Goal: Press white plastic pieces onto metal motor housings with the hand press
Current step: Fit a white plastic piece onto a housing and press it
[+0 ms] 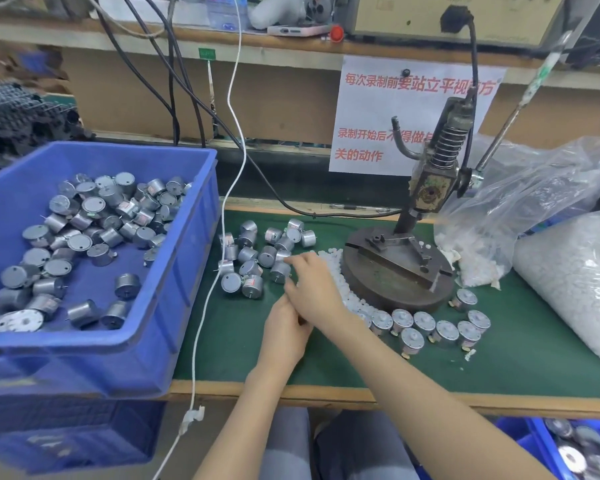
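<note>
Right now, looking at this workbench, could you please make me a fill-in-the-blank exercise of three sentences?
1. The crate full of motor housings is ____ in colour.
2. The hand press stands on a ____ mat.
3. The paper sign behind the press has ____ characters.
Missing words: blue; green; red.

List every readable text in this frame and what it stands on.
"每次录制前要站立平视": white paper sign, top line; the hand press covers part of its end.
"录制开始后不得做": same sign, second line, end covered.
"关的动作": same sign, third line.
Green tag, beige box markings: too blurred.
</note>
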{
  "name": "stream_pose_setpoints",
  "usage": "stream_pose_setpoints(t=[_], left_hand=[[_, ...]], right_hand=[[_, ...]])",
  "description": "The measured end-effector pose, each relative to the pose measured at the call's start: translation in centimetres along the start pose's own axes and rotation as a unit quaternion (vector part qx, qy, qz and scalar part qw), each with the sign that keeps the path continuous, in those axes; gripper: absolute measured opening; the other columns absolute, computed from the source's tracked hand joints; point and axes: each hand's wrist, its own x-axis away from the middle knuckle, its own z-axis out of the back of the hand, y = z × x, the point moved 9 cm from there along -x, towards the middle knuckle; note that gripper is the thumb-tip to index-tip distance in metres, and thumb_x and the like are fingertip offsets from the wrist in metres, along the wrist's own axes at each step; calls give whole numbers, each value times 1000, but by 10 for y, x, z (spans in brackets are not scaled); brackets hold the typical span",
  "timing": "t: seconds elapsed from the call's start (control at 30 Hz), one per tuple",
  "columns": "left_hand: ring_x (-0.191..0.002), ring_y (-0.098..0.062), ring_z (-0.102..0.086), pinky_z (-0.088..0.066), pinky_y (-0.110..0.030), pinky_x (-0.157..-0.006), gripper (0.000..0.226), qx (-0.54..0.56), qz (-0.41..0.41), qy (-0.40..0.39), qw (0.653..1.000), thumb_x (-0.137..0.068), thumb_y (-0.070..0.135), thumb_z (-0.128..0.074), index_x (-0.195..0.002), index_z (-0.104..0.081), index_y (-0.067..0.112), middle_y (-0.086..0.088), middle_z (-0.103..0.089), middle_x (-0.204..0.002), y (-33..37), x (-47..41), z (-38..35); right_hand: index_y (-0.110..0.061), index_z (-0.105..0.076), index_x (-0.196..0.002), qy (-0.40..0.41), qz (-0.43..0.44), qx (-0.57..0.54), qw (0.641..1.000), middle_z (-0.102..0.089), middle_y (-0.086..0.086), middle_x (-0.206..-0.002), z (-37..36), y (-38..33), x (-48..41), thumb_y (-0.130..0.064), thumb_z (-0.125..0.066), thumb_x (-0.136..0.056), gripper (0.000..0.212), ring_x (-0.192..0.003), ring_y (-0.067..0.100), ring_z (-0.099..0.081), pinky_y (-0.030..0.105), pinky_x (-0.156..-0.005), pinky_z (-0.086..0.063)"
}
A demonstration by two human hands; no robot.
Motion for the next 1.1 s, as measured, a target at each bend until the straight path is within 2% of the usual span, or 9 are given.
stream_pose_setpoints(t=[0.1, 0.2, 0.33, 0.6, 0.7, 0.8, 0.9, 1.03, 1.1], left_hand=[[-71, -18, -46, -23, -21, -55, 19, 31, 11, 18, 999, -77, -6, -59, -96, -63, -6, -19, -61, -87, -2, -1, 5], [-70, -16, -44, -24, -20, -55, 14, 27, 17, 15, 999, -81, -1, -60, -94, -63, -4, -16, -59, -88, -5, 1, 2], [-71, -22, -44, -22, -21, -56, 11, 26, 13, 25, 999, -79, -6, -57, -89, -62, -4, -17, -59, -85, -5, 3, 3], [-82, -18, -37, -22, -22, -64, 10, -14, -15, 27, 999, -84, 4, -60, -88, -68, 0, -14, -62, -95, -3, 6, 4], [-87, -23, -44, -25, -22, -67, 12, -27, -27, 26, 999, -86, 6, -60, -92, -68, 0, -13, -63, -99, -1, 7, 6], [-92, -26, -47, -34, -26, -74, 15, -72, -55, 8, 996, -89, 11, -57, -94, -69, 4, -11, -61, -100, 2, 9, 5], [-88, -28, -47, -37, -34, -76, 18, -104, -88, -2, 991, -91, 14, -54, -97, -68, 5, -11, -60, -96, 5, 11, 7], [-90, -27, -46, -33, -29, -77, 17, -115, -90, -22, 989, -91, 14, -53, -98, -66, 4, -12, -58, -92, 1, 7, 10], [-91, -25, -47, -30, -24, -76, 16, -110, -79, -29, 990, -92, 14, -53, -96, -66, 6, -10, -57, -92, -3, 5, 11]], right_hand=[[-14, -41, -137, -54, -24, 33, 998, -41, 12, -125, -20, -3, -18, -20, -45, -95, 43, -116, 28, -39, 34, -94, -35], [-14, -43, -134, -97, -43, 66, 992, -38, 14, -122, -29, -2, -26, -24, -43, -97, 38, -112, 32, -41, 38, -91, -40], [-7, -49, -125, -83, -54, 61, 993, -40, 14, -120, -28, -1, -26, -21, -46, -96, 32, -105, 33, -48, 39, -89, -42], [-11, -46, -125, -145, -63, 27, 987, -38, 13, -122, -37, 3, -25, -22, -63, -88, 42, -103, 31, -51, 36, -92, -43], [-12, -46, -121, -161, -68, -4, 985, -48, 14, -121, -42, 5, -26, -20, -66, -85, 41, -106, 29, -50, 30, -84, -39], [-10, -47, -117, -120, -75, -69, 988, -55, 10, -116, -36, 14, -21, -23, -65, -86, 38, -102, 23, -50, 25, -72, -32], [-15, -46, -110, -23, -78, -171, 982, -54, 0, -109, -20, 22, -11, -27, -65, -86, 33, -91, 14, -49, 19, -69, -30], [-25, -40, -101, 67, -57, -219, 972, -48, -20, -92, -1, 24, 8, -31, -67, -84, 33, -68, 3, -50, 12, -62, -35], [-24, -40, -101, 91, -59, -234, 966, -48, -22, -90, 3, 28, 14, -30, -66, -84, 32, -65, 2, -50, 14, -61, -35]])
